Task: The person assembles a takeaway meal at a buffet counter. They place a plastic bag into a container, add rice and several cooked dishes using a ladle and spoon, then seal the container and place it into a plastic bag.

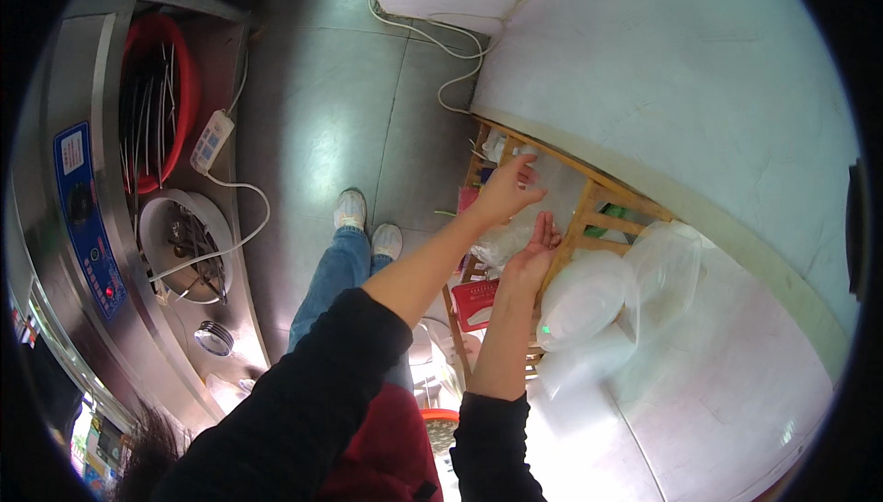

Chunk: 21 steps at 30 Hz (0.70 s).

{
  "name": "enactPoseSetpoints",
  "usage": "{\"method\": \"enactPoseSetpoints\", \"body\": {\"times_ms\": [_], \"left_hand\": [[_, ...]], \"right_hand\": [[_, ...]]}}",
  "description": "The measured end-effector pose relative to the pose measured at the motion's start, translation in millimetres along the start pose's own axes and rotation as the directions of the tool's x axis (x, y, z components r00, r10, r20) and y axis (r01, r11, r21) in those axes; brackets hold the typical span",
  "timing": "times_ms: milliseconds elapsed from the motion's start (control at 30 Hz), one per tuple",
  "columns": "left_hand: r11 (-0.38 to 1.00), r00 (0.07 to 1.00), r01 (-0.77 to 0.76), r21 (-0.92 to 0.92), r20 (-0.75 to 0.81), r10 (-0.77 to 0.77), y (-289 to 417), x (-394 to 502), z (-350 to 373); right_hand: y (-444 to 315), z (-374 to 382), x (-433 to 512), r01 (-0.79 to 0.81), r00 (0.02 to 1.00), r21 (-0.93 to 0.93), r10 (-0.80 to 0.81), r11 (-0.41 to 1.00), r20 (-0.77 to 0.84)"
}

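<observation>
My left hand (508,190) is over a wooden slatted rack (583,215) against the wall, its thumb and fingers curved apart. Just below it, my right hand (532,258) is turned palm up, fingers extended, beside a wooden upright. Nothing solid shows in either hand. Translucent plastic (555,181) lies behind the fingers; whether they touch it is unclear. A crumpled clear plastic bag (498,245) rests on the rack between my forearms. Close to my right wrist is a red box (474,303) bearing writing. Clear plastic tubs (586,295) stand at the right of the rack.
At left, a steel counter unit holds a red basin (186,102) of metal rods and a white bucket (224,226) of utensils. A power strip (212,141) hangs there with its cable. Another white cable (441,43) crosses the tiled floor (324,108). An orange-rimmed container (441,415) stands near my body.
</observation>
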<state>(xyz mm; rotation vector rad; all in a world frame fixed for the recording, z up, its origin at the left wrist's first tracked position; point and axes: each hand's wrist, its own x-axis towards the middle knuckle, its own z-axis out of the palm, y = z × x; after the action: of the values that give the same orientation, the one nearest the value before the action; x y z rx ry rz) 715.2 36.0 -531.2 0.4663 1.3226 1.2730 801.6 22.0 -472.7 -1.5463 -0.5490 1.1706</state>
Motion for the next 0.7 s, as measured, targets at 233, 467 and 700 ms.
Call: {"method": "enactPoseSetpoints", "body": {"times_ms": [233,467,700], "left_hand": [[0.838,0.974,0.025,0.546,-0.202,0.102,14.0,3.6,28.7],[0.732,0.928,0.016,0.681,-0.283,0.244,40.8,-8.3,56.8],[0.775,0.895,-0.067,0.629,-0.305,0.326,57.1,-43.1,50.5]], "right_hand": [[7.5,-19.3,6.9,0.073,0.996,-0.148,-0.064,0.986,0.065],[12.4,-49.2,23.1,-0.092,0.977,-0.046,0.099,0.995,0.190],[22.3,-47.0,14.8,-0.128,0.988,0.099,0.136,0.987,-0.078]]}}
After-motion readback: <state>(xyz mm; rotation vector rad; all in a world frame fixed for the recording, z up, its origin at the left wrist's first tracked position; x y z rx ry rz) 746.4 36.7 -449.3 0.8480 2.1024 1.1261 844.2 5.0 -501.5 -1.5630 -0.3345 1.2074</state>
